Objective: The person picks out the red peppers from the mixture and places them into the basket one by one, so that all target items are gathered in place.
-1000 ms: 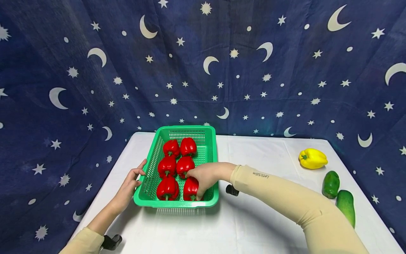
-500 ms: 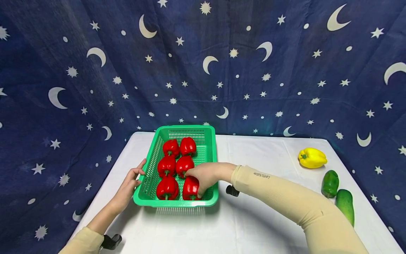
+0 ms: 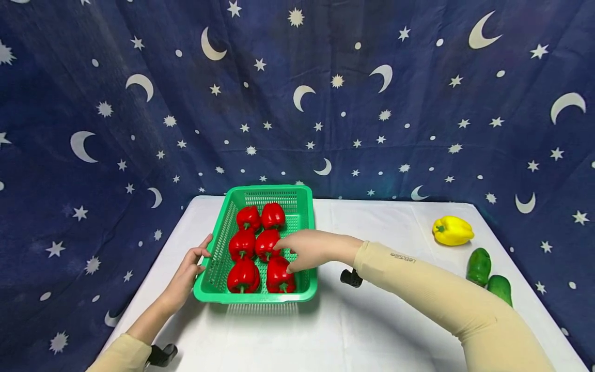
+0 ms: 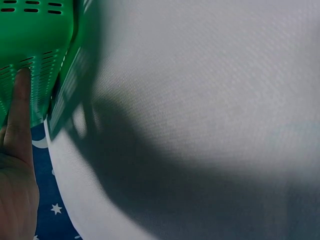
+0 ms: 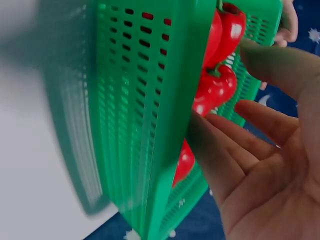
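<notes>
Several red bell peppers stand in two columns in a green perforated basket (image 3: 198, 296), among them the near-right bell pepper (image 3: 280, 276). My right hand (image 3: 309, 250) hovers over the basket's right side just above that pepper, thumb and fingers spread apart. In the right wrist view, the palm of the right hand (image 5: 272, 175) shows nothing held. My left hand (image 3: 186, 274) touches the basket's left rim with its fingertips. A straight finger of the left hand (image 4: 20, 120) lies against the basket wall in the left wrist view.
A yellow bell pepper (image 3: 453, 230) lies at the far right of the white-covered table (image 3: 372, 330). Nearer stand a dark green pepper-like vegetable (image 3: 479, 266) and a green cucumber-like vegetable (image 3: 500, 289), partly behind the right sleeve. A blue star-patterned cloth (image 3: 344, 103) hangs behind.
My right hand has let go of the near-right bell pepper and lifted slightly up and right, its fingers spreading. The left hand stays at the rim. The head view has shifted slightly.
</notes>
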Demonstrator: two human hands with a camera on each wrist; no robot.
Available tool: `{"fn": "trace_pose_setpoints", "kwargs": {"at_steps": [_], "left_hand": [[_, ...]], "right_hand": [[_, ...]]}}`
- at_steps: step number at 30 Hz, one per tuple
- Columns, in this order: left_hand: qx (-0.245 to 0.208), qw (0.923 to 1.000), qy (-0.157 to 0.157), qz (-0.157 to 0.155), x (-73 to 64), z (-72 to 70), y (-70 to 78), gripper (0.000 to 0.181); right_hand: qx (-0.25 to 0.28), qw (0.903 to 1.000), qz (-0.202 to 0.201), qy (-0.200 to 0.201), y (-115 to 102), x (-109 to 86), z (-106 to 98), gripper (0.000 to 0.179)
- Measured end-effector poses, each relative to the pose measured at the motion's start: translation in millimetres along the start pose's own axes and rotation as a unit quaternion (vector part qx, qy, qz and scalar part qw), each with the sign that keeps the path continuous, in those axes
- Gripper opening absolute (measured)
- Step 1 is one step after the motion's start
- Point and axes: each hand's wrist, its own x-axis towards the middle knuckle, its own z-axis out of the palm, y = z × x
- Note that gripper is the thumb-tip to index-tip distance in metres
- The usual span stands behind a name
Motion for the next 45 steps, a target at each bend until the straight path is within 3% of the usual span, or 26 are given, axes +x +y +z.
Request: {"fn": "trace_pose_setpoints", "kwargs": {"at_steps": [9,16,24,33,38,45], "left_hand": [[0.005,1.0000,0.004,0.006,-3.0,1.5,-2.6,0.028],[0.014,0.9997,0.008,0.016,-8.8,0.0,-4.2,0.028],[0.012,0.9994,0.012,0.031,-13.3,-1.1,-5.9,0.028],[0.014,0.9995,0.014,0.022,-18.2,0.3,-2.1,0.027],[0.015,0.9995,0.008,0.025,-12.1,0.3,0.5,0.027],[0.025,0.9995,0.007,0.019,-2.9,3.7,1.1,0.026]], "right_hand": [[0.032,0.9948,0.020,0.094,18.0,-51.1,-12.6,0.043],[0.040,0.9884,0.042,0.140,36.3,-86.7,-9.8,0.041],[0.048,0.9800,0.088,0.172,62.9,-123.3,-2.4,0.042],[0.053,0.9649,0.180,0.183,103.7,-176.3,20.8,0.044],[0.043,0.9544,0.218,0.199,120.5,-201.2,31.0,0.044],[-0.007,0.9452,0.228,0.234,134.0,-224.8,47.0,0.044]]}}
